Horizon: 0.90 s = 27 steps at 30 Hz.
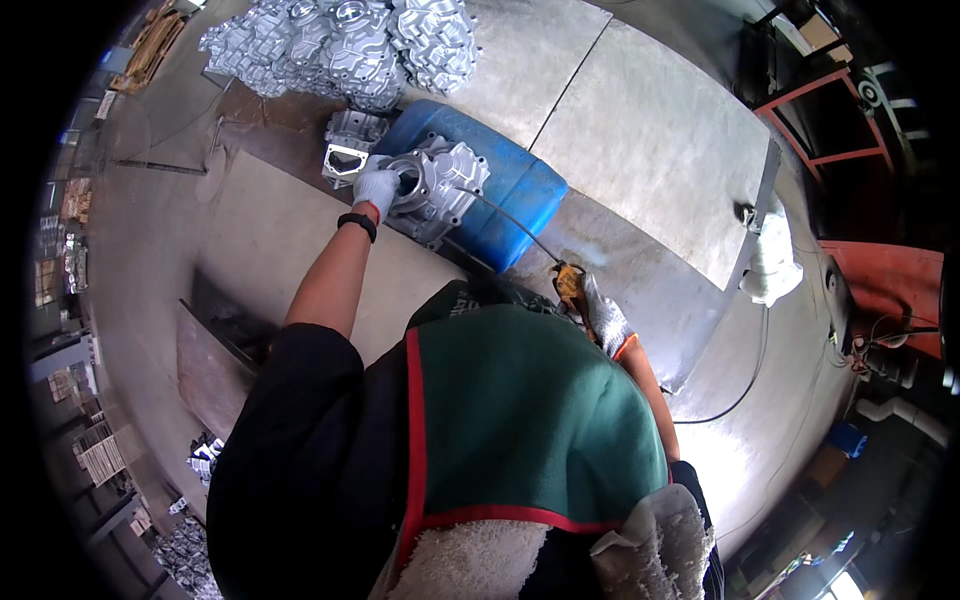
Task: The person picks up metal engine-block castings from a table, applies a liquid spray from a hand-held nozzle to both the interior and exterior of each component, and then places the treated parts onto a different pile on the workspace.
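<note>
A silver cast-metal housing (437, 190) with a round opening lies on a blue plastic drum-like block (520, 185). My left hand (375, 188), in a pale knit glove, grips the housing's left side beside that opening. Gloved too, my right hand (605, 318) is closed round a yellow hand-held power tool (571, 288) near my apron. From the tool a long thin dark rod (520, 228) reaches up and left to the housing; its tip is too small to make out. Just beyond my left hand stands a smaller squarish metal casting (350, 145).
Many similar castings (345, 50) are heaped at the far left of the metal-topped table (650, 120). A white wrapped bundle (773, 260) hangs at the table's right edge, with a black cable (750, 385) below it. Red metal framing (835, 120) stands at the far right.
</note>
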Available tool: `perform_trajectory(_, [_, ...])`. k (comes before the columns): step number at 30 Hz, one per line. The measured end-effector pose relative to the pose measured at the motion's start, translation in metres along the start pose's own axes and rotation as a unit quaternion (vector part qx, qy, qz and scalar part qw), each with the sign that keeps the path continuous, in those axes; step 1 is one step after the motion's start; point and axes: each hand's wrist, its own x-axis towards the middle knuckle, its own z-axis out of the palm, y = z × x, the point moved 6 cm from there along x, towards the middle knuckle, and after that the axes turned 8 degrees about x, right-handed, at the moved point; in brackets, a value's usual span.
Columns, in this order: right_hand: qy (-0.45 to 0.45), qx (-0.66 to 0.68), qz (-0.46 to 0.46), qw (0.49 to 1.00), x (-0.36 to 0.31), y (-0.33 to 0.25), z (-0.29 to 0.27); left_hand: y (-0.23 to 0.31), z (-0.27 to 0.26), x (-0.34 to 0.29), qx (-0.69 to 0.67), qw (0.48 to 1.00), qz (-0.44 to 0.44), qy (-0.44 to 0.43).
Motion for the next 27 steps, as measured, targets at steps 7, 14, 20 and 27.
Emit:
perform_trajectory(7, [-0.003,0.095,-0.010,0.995,0.015,0.017,0.011,-0.006,-0.002,-0.002,0.034,0.999,-0.014,0.007])
perform_trajectory(14, [-0.033,0.127,-0.009,0.991,0.011,0.017,0.022,0.020,-0.001,-0.017,0.052,0.998,-0.026,0.016])
perform_trajectory(20, [-0.013,0.090,-0.084,0.992,-0.002,0.001,0.033,0.001,0.004,-0.007,-0.019,0.998,-0.065,0.010])
perform_trajectory(27, [0.054,-0.075,-0.158,0.983,-0.068,-0.014,-0.006,0.023,-0.022,-0.016,0.181,0.979,0.024,-0.095])
